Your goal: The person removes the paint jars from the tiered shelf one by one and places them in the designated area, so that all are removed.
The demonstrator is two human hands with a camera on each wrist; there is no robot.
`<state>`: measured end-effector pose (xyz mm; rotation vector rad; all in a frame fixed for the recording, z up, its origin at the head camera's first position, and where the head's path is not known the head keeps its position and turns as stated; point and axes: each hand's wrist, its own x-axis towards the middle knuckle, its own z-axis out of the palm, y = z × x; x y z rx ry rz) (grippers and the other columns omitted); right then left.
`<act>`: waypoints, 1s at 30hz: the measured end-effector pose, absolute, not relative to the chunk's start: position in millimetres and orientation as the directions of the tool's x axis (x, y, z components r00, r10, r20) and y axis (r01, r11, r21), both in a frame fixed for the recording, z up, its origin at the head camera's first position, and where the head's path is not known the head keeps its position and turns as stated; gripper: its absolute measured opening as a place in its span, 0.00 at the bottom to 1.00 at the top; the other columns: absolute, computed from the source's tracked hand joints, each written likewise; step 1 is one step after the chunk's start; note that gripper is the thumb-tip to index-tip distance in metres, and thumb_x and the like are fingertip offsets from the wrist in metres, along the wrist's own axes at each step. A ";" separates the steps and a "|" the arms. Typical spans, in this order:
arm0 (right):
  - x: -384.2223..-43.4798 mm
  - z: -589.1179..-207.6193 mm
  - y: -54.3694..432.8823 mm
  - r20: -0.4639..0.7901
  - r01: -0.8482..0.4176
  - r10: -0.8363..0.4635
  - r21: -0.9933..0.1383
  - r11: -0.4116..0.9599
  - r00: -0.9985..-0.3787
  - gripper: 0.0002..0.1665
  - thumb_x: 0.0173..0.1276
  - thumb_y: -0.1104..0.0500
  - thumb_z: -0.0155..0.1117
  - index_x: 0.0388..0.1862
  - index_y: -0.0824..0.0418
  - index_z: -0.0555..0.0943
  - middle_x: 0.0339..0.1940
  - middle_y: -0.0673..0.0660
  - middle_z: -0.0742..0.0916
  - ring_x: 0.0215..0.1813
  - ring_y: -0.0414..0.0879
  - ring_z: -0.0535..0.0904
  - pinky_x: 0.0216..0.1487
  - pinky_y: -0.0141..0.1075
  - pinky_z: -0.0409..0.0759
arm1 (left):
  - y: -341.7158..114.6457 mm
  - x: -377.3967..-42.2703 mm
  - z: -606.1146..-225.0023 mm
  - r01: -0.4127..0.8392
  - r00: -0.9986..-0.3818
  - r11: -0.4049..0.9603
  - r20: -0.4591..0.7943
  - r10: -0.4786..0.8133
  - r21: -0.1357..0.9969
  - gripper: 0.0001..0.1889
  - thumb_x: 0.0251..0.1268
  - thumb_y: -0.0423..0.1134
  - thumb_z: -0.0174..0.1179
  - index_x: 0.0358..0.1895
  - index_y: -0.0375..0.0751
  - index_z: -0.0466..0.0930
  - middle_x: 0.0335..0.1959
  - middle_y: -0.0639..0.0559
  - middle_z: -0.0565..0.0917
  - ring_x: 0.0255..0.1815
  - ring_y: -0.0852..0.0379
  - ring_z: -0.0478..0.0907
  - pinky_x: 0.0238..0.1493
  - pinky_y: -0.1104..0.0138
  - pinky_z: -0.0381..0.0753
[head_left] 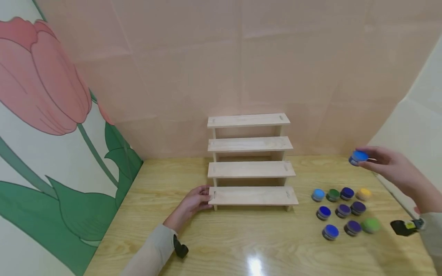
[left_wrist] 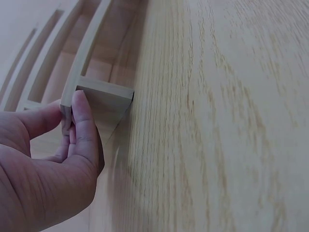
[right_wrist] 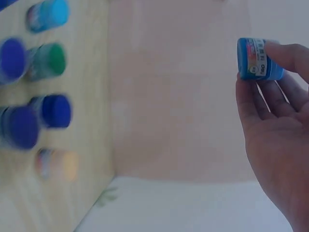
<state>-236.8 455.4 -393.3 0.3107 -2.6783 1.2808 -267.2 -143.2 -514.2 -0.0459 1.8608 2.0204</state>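
A pale wooden stepped shelf (head_left: pixel 252 195) stands on the table near the back wall, its tiers bare. My left hand (head_left: pixel 195 199) pinches the left end of its lowest board (left_wrist: pixel 72 92) between thumb and fingers. On the right, above the table, my right hand (head_left: pixel 386 161) holds a small paint jar with a blue lid (head_left: pixel 359 156). In the right wrist view the jar (right_wrist: pixel 258 60) sits between thumb and fingers, its printed label showing.
Several paint jars stand in loose rows right of the shelf, among them a light blue one (head_left: pixel 318 194), a dark green one (head_left: pixel 333 194), a yellow one (head_left: pixel 363 194) and a light green one (head_left: pixel 371 225). A tulip-patterned wall (head_left: pixel 45 84) borders the left side.
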 end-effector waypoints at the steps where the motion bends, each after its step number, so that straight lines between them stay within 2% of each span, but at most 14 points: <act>1: -234.0 -398.4 460.6 0.226 -0.250 -0.118 -0.752 0.610 -0.967 0.27 0.76 0.62 0.60 0.72 0.63 0.69 0.50 0.33 0.82 0.47 0.26 0.80 0.42 0.18 0.79 | -143.3 -267.6 -514.8 -0.306 -0.922 -0.041 -0.285 0.261 0.951 0.28 0.70 0.24 0.56 0.73 0.28 0.63 0.48 0.44 0.74 0.40 0.54 0.79 0.38 0.67 0.86; 7: -218.0 -423.4 485.0 0.161 -0.187 -0.099 -0.754 0.630 -0.982 0.29 0.78 0.59 0.59 0.74 0.63 0.68 0.48 0.30 0.82 0.46 0.24 0.79 0.39 0.17 0.76 | -144.1 -268.5 -515.7 -0.301 -0.925 -0.038 -0.282 0.255 0.953 0.28 0.70 0.24 0.56 0.72 0.28 0.63 0.49 0.44 0.75 0.40 0.53 0.79 0.38 0.67 0.86; 14: -207.9 -447.5 498.0 0.101 -0.088 -0.025 -0.693 0.716 -0.995 0.34 0.77 0.48 0.61 0.77 0.55 0.66 0.46 0.21 0.77 0.44 0.17 0.74 0.35 0.20 0.76 | -145.3 -267.4 -513.2 -0.307 -0.927 -0.035 -0.291 0.235 0.951 0.28 0.70 0.23 0.56 0.72 0.28 0.64 0.50 0.43 0.75 0.41 0.53 0.79 0.39 0.66 0.87; 16: -205.9 -452.3 501.0 0.113 -0.099 -0.026 -0.712 0.696 -0.993 0.32 0.77 0.51 0.61 0.76 0.54 0.68 0.46 0.22 0.78 0.44 0.17 0.75 0.35 0.20 0.77 | -145.9 -267.6 -514.0 -0.304 -0.928 -0.033 -0.288 0.235 0.952 0.28 0.70 0.23 0.56 0.72 0.28 0.64 0.50 0.43 0.75 0.41 0.53 0.79 0.39 0.66 0.87; 19: -202.2 -459.1 507.6 0.143 -0.148 -0.059 -0.773 0.616 -0.988 0.26 0.76 0.60 0.61 0.71 0.51 0.72 0.47 0.25 0.81 0.45 0.21 0.78 0.37 0.19 0.78 | -145.5 -267.8 -515.5 -0.303 -0.927 -0.037 -0.286 0.244 0.952 0.28 0.70 0.24 0.56 0.72 0.28 0.63 0.49 0.43 0.75 0.40 0.53 0.79 0.38 0.67 0.86; 22: -199.5 -467.4 516.4 0.144 -0.173 -0.096 -0.838 0.518 -0.985 0.27 0.75 0.68 0.59 0.67 0.46 0.75 0.48 0.28 0.82 0.46 0.23 0.79 0.38 0.19 0.78 | -144.5 -267.8 -516.5 -0.303 -0.925 -0.041 -0.284 0.252 0.952 0.28 0.70 0.24 0.56 0.73 0.28 0.63 0.49 0.44 0.74 0.39 0.53 0.79 0.38 0.67 0.86; 26: -198.6 -481.2 526.2 0.138 -0.180 -0.126 -0.881 0.438 -0.982 0.28 0.75 0.71 0.57 0.67 0.46 0.76 0.50 0.28 0.82 0.47 0.23 0.79 0.39 0.21 0.81 | -143.4 -268.4 -517.3 -0.312 -0.923 -0.043 -0.292 0.251 0.949 0.29 0.71 0.24 0.55 0.73 0.28 0.62 0.48 0.44 0.74 0.40 0.54 0.79 0.37 0.67 0.86; 30: -197.1 -494.1 533.2 0.116 -0.154 -0.109 -0.871 0.467 -0.987 0.27 0.75 0.69 0.59 0.67 0.47 0.76 0.50 0.26 0.81 0.47 0.23 0.79 0.39 0.22 0.81 | -142.6 -268.9 -516.9 -0.317 -0.921 -0.044 -0.296 0.252 0.948 0.29 0.71 0.24 0.55 0.74 0.29 0.62 0.48 0.44 0.74 0.40 0.54 0.79 0.37 0.68 0.86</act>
